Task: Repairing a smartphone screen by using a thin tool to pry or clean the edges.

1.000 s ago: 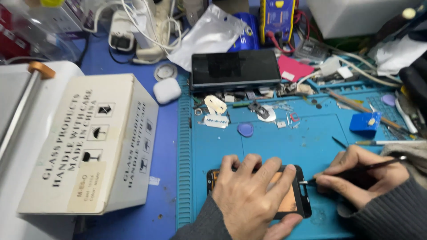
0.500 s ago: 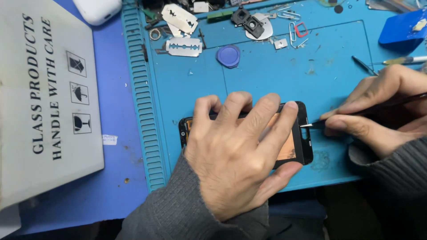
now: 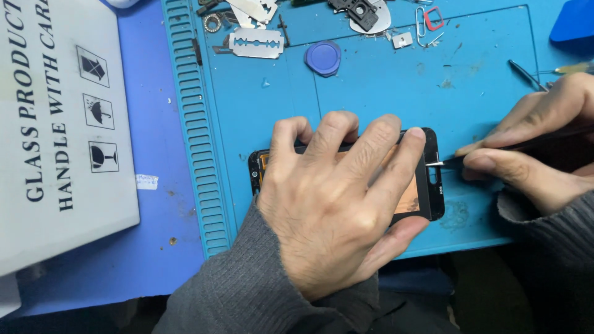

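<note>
A black phone (image 3: 431, 185) lies flat on the blue repair mat (image 3: 371, 99), its opened copper-coloured inside facing up. My left hand (image 3: 337, 198) is spread flat over it, fingers apart, pressing it down and hiding most of it. My right hand (image 3: 535, 145) pinches a thin dark tool (image 3: 476, 158) whose metal tip touches the phone's right end.
A white cardboard box (image 3: 59, 124) with printed handling symbols stands at the left on a darker blue surface. Along the mat's far edge lie a razor blade (image 3: 255, 43), a round blue disc (image 3: 323, 58), small metal parts, a paper clip (image 3: 427, 18) and a blue block (image 3: 572, 28).
The view has closed in on the mat and phone. My left hand still covers the phone and the tool tip stays at its right end.
</note>
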